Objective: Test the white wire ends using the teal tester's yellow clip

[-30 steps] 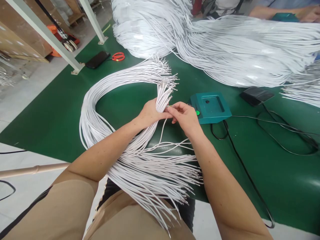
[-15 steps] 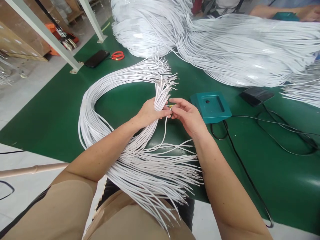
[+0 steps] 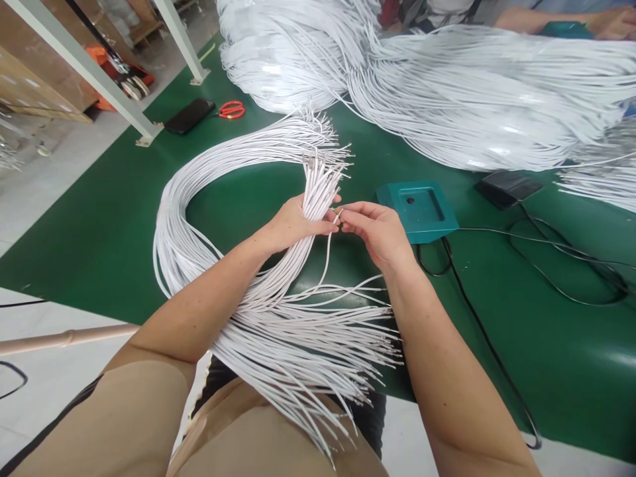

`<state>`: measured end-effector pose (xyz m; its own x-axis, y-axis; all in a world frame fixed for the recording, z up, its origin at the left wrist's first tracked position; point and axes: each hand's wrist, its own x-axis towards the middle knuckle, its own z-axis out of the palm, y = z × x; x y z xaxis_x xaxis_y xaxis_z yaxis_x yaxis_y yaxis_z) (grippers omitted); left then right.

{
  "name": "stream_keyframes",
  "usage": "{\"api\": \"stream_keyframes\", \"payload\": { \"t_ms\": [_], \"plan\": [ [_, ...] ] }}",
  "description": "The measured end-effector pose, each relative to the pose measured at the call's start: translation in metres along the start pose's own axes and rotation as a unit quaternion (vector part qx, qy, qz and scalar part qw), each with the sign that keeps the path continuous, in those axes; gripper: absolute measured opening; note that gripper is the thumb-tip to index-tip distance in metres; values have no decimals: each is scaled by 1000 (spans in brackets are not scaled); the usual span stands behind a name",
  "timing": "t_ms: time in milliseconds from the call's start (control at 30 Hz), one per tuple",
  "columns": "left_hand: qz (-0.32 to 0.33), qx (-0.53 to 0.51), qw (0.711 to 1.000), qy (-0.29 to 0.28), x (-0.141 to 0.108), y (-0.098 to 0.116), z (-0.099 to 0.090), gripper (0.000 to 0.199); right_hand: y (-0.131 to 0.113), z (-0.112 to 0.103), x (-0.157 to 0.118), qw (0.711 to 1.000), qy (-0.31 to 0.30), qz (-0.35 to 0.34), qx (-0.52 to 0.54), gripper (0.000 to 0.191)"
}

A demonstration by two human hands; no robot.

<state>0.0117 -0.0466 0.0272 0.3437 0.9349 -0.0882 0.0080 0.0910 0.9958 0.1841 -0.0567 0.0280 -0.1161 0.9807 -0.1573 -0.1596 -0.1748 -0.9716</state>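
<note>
My left hand is wrapped round an upright bunch of white cables, whose stripped ends fan out above it. Between my left thumb and fingers and the fingertips of my right hand is the end of a single white cable, with small coloured wires at its tip. My right fingers are pinched together there, just right of the bunch. More white cables loop round on the left of the green table, and loose cable ends spread below my hands toward my right forearm.
A teal device with a cord stands right of my hands, near a black device. Large piles of white cable cover the back. A black phone and red-handled scissors lie back left. Another person's hand shows top right.
My right fingers have closed further together at the cable tip, with the forefinger lowered. The left hand still holds the bunch. The whole view has shifted slightly.
</note>
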Motion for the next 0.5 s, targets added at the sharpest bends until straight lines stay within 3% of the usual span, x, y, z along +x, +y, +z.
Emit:
{"api": "stream_keyframes", "payload": {
  "t_ms": [300, 500],
  "plan": [
    [-1, 15, 1000, -13, 1, -2, -4, 55, -4, 0, -1, 997, -24, 74, -9, 9],
    [8, 34, 999, -9, 2, -2, -2, 48, 0, 5, 0, 1000, -12, 25, 0, 26]
  ]
}}
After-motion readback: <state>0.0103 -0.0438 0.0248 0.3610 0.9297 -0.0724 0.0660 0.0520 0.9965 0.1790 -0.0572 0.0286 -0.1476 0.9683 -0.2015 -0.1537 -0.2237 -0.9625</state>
